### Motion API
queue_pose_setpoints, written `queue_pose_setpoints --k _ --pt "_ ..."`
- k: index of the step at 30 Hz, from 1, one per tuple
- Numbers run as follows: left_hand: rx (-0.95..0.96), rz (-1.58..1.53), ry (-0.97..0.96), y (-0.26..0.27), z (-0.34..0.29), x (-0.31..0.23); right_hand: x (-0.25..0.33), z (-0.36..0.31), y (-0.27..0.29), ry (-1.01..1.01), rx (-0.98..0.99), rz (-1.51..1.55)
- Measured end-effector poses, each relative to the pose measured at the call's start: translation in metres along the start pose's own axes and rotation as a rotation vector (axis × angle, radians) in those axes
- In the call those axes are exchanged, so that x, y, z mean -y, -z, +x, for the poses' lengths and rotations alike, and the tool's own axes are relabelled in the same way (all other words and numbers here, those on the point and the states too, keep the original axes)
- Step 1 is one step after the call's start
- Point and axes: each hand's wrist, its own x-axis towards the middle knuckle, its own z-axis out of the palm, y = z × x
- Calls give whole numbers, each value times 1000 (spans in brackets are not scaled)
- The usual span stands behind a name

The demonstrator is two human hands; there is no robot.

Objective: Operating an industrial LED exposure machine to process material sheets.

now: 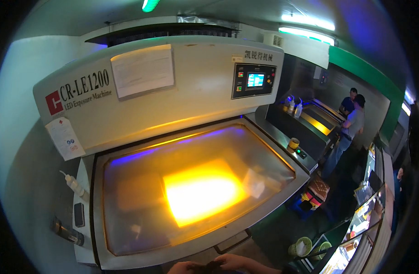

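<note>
At the lower edge, in front of a large exposure machine (141, 109), my left hand (184, 267) and my right hand (232, 262) are close together, fingers curled inward. Something dark lies between them; its kind is hidden by the fingers and the picture's edge. Neither hand touches the machine's flat bed. Through the clear sheet (141, 228) over that bed, a bright yellow-white rectangle (205, 194) glows near the middle. A metal bar handle (234, 242) sits on the machine's front, just beyond my right hand.
A white squeeze bottle (74, 186), a phone (79, 214) and a dark cylinder (68, 232) rest on the left ledge. A tape roll (294, 143) sits on the right ledge. Two people (353, 116) stand at another machine. A stool (315, 189) and baskets (301, 246) are at right.
</note>
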Motion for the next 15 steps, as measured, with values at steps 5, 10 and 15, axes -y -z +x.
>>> queue_pose_setpoints --k 5,10,15 --pt "-297 275 -201 14 2 15 -7 -14 14 -177 -261 692" --pt "-431 18 -80 24 9 25 -9 9 26 -136 -355 514" --pt "-344 -106 -340 9 31 -18 25 23 23 -171 -408 534"
